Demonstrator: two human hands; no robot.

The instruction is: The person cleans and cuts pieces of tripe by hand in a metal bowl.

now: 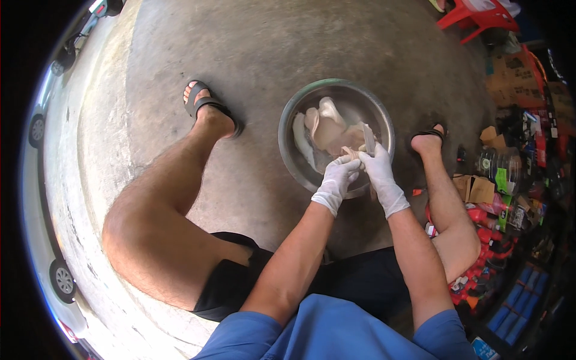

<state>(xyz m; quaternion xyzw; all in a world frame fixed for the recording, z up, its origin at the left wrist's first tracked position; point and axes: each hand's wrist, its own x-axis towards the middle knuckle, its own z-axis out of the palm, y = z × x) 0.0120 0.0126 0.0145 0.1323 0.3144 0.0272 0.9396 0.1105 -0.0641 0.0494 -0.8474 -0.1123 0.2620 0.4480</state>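
Observation:
A round metal basin [287, 157] stands on the floor between my feet, with several smooth, pale, fleshy pieces [329, 127] that look like squid or cuttlefish lying inside. Both hands wear thin white gloves and meet over the basin's near right part. Closed around a small pale fleshy piece [350, 152] are the fingers of my left hand [340, 177]. My right hand [378, 171] is beside it, gripping what looks like a knife [368, 138], its short grey blade pointing away from me. The fingers partly hide the held piece and the handle.
Concrete floor [240, 42] surrounds the basin. Bottles [501, 171], cardboard boxes [516, 78] and packages crowd the right side. A red plastic chair [480, 18] stands at the far right. Parked cars [51, 258] line the left edge.

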